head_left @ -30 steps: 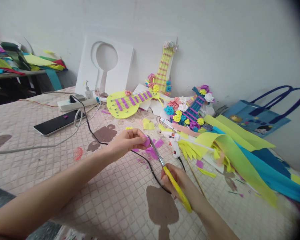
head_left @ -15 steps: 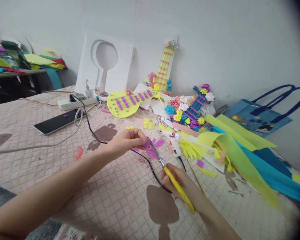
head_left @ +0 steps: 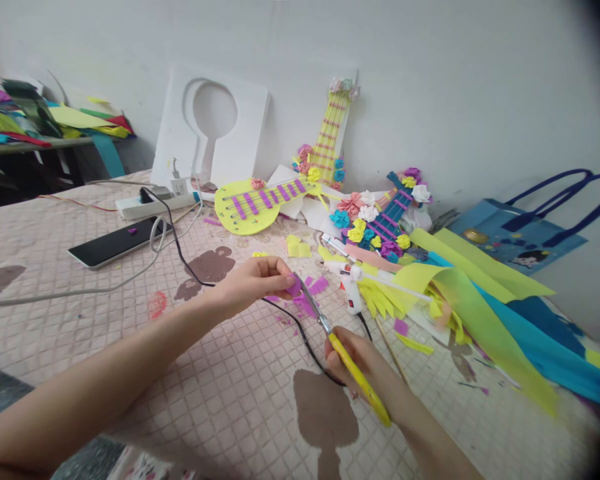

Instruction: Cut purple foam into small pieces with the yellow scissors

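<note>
My left hand [head_left: 260, 283] pinches a small piece of purple paper [head_left: 295, 286] between thumb and fingertips. In my right hand [head_left: 353, 363] is a pair of scissors with yellow handles [head_left: 359, 377]. The blades meet the edge of the purple piece. Under and behind them, purple paper scraps [head_left: 307, 303] lie on the quilted cloth. Just right of the blades rests a white hot glue gun [head_left: 351, 297]. Beyond my hands lies a yellow toy guitar [head_left: 253, 208] with purple bars and strings.
A dark-screened tablet [head_left: 117, 243], a power strip [head_left: 153, 205] and cables lie left. A blue flower-trimmed instrument [head_left: 393, 217], yellow-green paper sheets [head_left: 485, 320] and a blue bag [head_left: 520, 230] are right. White cut-out foam board [head_left: 250, 133] leans on the wall. A black cord [head_left: 300, 330] runs beneath my hands.
Almost nothing differs. Both hands keep the same hold on the purple paper and the scissors, and the view has shifted very slightly.
</note>
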A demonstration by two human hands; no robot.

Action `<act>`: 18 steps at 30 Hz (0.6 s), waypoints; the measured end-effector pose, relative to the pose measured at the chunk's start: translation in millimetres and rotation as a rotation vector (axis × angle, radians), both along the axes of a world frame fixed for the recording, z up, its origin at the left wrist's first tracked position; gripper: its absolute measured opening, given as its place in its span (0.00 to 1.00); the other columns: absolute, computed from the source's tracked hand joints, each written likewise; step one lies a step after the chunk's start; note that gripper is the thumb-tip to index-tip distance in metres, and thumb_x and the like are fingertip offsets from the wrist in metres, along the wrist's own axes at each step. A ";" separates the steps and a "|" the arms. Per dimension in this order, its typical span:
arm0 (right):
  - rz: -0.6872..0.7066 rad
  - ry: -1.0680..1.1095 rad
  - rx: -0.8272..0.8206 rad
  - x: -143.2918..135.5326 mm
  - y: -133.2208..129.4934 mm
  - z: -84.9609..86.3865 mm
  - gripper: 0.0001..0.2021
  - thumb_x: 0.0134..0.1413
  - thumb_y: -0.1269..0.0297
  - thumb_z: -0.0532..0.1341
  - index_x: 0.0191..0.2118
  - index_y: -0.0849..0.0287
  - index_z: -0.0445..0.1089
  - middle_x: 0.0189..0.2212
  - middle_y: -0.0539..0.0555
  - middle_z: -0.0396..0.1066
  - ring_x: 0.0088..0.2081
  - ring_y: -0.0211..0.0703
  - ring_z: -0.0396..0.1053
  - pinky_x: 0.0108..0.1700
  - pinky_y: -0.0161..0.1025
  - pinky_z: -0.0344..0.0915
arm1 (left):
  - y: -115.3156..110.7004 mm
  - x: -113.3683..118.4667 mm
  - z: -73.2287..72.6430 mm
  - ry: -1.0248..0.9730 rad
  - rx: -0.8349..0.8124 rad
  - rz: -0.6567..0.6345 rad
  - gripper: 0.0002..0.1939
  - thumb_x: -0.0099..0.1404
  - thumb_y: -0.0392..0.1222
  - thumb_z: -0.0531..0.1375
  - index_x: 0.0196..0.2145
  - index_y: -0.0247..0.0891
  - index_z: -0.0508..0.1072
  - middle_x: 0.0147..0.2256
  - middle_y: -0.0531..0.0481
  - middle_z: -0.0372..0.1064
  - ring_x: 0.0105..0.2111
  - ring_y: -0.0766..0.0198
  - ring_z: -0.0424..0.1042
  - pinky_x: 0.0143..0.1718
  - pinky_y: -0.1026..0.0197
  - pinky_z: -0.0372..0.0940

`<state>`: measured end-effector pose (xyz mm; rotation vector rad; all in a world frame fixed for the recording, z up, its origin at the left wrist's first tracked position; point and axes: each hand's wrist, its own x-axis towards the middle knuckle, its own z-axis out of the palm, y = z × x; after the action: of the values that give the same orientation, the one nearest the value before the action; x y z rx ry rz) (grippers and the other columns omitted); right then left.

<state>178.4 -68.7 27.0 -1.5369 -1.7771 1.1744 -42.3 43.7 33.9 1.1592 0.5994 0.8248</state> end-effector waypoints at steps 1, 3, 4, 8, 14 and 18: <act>0.000 0.018 -0.010 0.7 0.2 -1.3 0.15 0.54 0.51 0.59 0.27 0.55 0.56 0.18 0.43 0.52 0.18 0.32 0.51 0.18 0.30 0.49 | 0.1 -0.2 0.2 -0.001 0.000 0.001 0.10 0.55 0.40 0.69 0.27 0.33 0.72 0.28 0.49 0.76 0.29 0.69 0.74 0.37 0.63 0.68; -0.001 0.053 -0.041 1.7 1.1 -4.0 0.16 0.54 0.50 0.59 0.27 0.55 0.56 0.16 0.42 0.51 0.17 0.31 0.49 0.17 0.30 0.48 | 0.3 -0.7 0.9 -0.007 0.001 -0.002 0.10 0.55 0.41 0.69 0.27 0.34 0.72 0.28 0.49 0.75 0.29 0.69 0.74 0.37 0.63 0.68; -0.002 0.071 -0.059 2.0 1.5 -5.5 0.17 0.54 0.49 0.60 0.27 0.55 0.56 0.16 0.42 0.51 0.16 0.30 0.48 0.16 0.30 0.47 | 0.2 -0.8 1.3 -0.011 0.004 -0.006 0.10 0.55 0.41 0.69 0.27 0.34 0.72 0.29 0.49 0.75 0.29 0.68 0.74 0.37 0.63 0.68; -0.078 0.166 -0.109 -0.7 3.3 -10.8 0.20 0.50 0.45 0.63 0.27 0.55 0.57 0.16 0.40 0.50 0.16 0.30 0.46 0.16 0.30 0.47 | -4.6 3.0 0.9 -0.001 -0.008 -0.006 0.11 0.55 0.42 0.69 0.27 0.33 0.72 0.30 0.48 0.75 0.30 0.68 0.73 0.38 0.62 0.67; -0.258 0.430 -0.075 -13.9 5.0 -9.3 0.25 0.41 0.45 0.69 0.33 0.56 0.59 0.24 0.44 0.62 0.18 0.29 0.54 0.19 0.30 0.54 | -29.6 23.0 -10.9 0.029 -0.055 0.037 0.12 0.54 0.43 0.69 0.27 0.34 0.72 0.28 0.52 0.71 0.28 0.69 0.67 0.34 0.64 0.63; -0.304 0.576 -0.058 -20.2 6.4 -10.1 0.23 0.43 0.51 0.70 0.37 0.55 0.58 0.21 0.41 0.62 0.17 0.29 0.54 0.18 0.29 0.52 | -43.5 33.0 -17.7 0.062 -0.040 0.030 0.11 0.56 0.43 0.68 0.28 0.34 0.72 0.28 0.52 0.71 0.30 0.68 0.67 0.35 0.64 0.62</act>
<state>158.2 -62.3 16.9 -1.2676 -1.1029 1.3450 -9.2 0.2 16.2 1.1455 0.6830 0.8014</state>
